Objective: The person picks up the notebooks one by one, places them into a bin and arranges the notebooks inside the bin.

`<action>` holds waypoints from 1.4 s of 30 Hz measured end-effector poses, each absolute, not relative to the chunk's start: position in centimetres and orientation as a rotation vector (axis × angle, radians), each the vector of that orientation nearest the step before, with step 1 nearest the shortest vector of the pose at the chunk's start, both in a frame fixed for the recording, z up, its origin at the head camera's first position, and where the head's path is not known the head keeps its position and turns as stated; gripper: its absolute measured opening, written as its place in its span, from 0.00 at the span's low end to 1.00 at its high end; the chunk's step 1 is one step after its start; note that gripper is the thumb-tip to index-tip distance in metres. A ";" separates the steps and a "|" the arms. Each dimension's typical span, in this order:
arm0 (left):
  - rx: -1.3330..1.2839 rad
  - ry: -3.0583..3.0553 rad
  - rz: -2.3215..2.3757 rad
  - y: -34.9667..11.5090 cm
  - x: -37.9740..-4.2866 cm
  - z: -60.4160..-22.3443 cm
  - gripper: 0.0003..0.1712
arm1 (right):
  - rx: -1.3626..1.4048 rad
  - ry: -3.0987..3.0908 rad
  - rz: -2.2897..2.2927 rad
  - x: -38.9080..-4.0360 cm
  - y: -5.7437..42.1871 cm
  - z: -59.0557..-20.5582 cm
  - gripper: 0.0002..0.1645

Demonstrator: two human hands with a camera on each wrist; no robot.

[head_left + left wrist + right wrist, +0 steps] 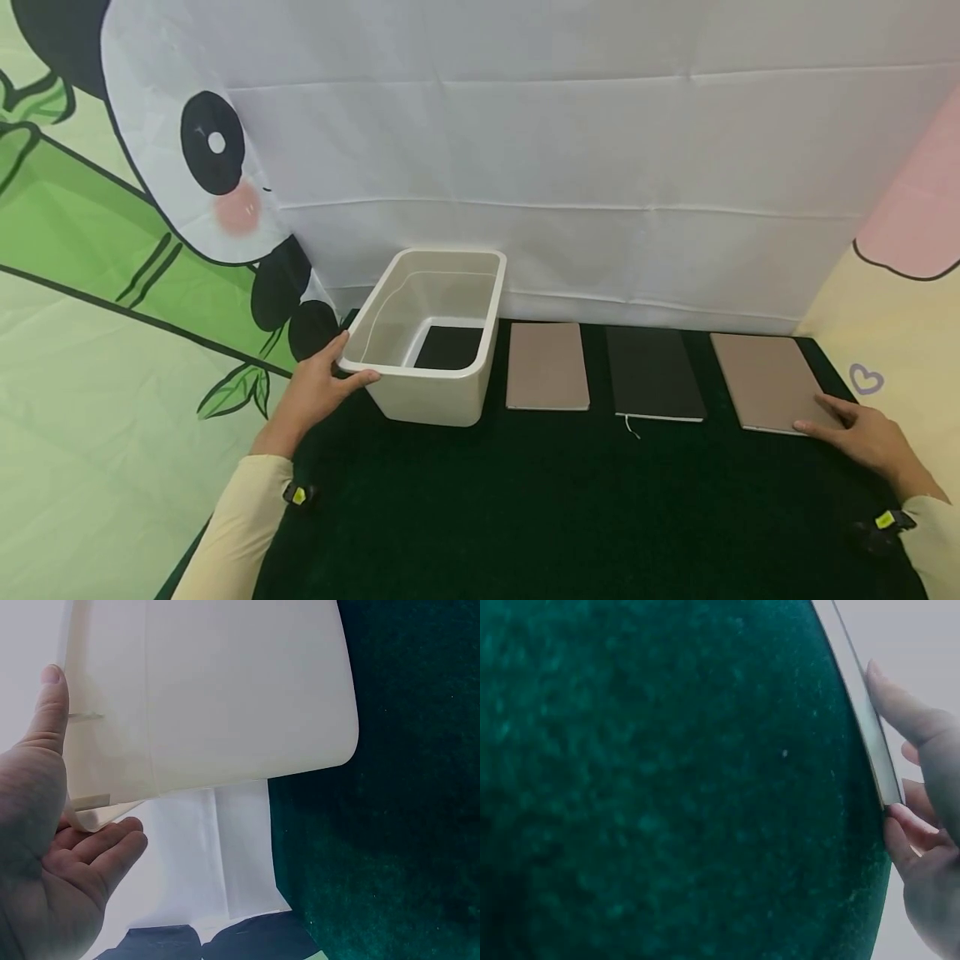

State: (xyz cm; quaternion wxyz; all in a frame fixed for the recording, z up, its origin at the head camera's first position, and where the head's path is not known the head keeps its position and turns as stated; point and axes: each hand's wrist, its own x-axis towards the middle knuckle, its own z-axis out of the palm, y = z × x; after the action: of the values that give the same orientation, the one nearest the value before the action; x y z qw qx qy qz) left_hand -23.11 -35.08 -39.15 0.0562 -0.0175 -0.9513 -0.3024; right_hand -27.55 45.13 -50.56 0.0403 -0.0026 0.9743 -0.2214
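My left hand point(311, 398) holds the front left corner of a cream plastic bin point(431, 400), thumb along the front rim and fingers at the side. Inside the bin lies a flat black rectangle point(450, 347). At the far right, my right hand point(870, 437) grips the near right corner of a pinkish-tan notebook point(768, 375), which lies on the dark green cloth. The right wrist view has the thumb on the cover and fingertips at the corner of the pale page edge point(870, 742).
Between the bin and the right notebook lie a smaller pinkish-tan notebook point(547, 367) and a black notebook point(652, 372) with a white ribbon. Dark green cloth point(562, 508) covers the table. A printed fabric backdrop point(525, 150) hangs close behind everything.
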 end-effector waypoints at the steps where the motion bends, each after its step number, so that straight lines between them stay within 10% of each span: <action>1: -0.051 -2.889 -0.919 -35.1 -23.1 -39.2 0.65 | -0.007 2.982 -0.685 -27.5 45.1 -50.6 0.59; 42: -0.071 -2.875 -0.920 -34.9 -23.0 -39.1 0.64 | -0.136 2.539 -1.244 -28.0 44.9 -45.6 0.49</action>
State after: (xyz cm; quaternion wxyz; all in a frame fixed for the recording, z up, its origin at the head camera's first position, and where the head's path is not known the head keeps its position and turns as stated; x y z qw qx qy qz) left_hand -22.97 -34.92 -39.15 0.0611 -0.0235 -0.9504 -0.3041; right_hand -28.04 44.87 -45.59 0.1548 -0.0474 0.8862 -0.4340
